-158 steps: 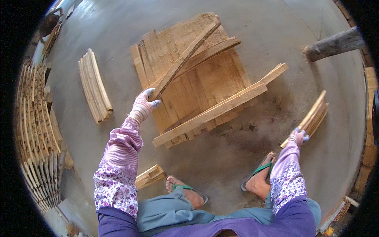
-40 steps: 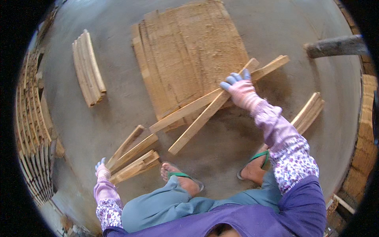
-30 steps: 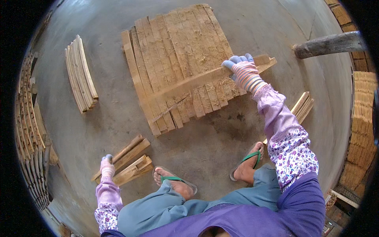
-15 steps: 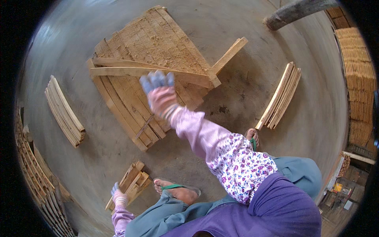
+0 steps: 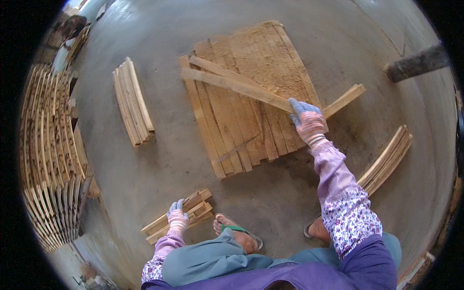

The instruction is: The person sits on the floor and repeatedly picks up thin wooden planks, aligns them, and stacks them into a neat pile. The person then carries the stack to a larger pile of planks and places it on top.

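While the right hand (image 5: 306, 121) grips a long slat (image 5: 241, 87) across the far board panel (image 5: 261, 130), the left hand (image 5: 177, 218) clasps near short sticks (image 5: 193, 209).

The right hand (image 5: 306, 121) is gripping the end of a long wooden slat (image 5: 237, 86) lying across the board panel (image 5: 251, 96), while the left hand (image 5: 177, 218) is resting on short wood pieces (image 5: 198, 205) on the concrete floor (image 5: 159, 159).
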Demonstrator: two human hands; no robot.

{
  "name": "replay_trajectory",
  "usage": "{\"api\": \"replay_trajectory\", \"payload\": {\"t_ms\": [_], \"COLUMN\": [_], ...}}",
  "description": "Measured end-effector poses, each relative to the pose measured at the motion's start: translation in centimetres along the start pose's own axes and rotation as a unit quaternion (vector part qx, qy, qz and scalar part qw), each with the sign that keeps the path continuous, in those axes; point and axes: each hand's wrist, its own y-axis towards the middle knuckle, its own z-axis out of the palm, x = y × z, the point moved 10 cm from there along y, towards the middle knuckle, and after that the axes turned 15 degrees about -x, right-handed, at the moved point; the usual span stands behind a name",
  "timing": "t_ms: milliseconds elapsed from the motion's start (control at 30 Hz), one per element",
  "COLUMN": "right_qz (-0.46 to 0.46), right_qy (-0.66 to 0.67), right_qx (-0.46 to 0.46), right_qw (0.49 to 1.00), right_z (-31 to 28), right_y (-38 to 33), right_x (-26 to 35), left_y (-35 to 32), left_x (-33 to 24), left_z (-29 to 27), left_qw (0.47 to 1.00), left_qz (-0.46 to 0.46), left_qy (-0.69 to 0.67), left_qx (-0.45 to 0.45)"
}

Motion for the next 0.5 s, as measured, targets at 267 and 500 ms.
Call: {"api": "replay_trajectory", "payload": {"t_ms": [267, 500], "right_qz": [0.023, 0.396], "right_qy": [-0.015, 0.511], "right_qx": [0.0, 0.229], "right_qw": [1.0, 0.728], "right_z": [-0.3, 4.4], "right_y": [-2.2, -4.3], "right_x": [-0.9, 0.9], "left_y": [4.0, 7.7], "left_x": [-3.8, -21.6], "left_z": [-3.4, -17.0], "left_qw": [0.997, 0.942], "left_qz": [0.028, 0.234], "left_qy": [-0.058, -0.232], "left_qx": [-0.031, -0.056]}}
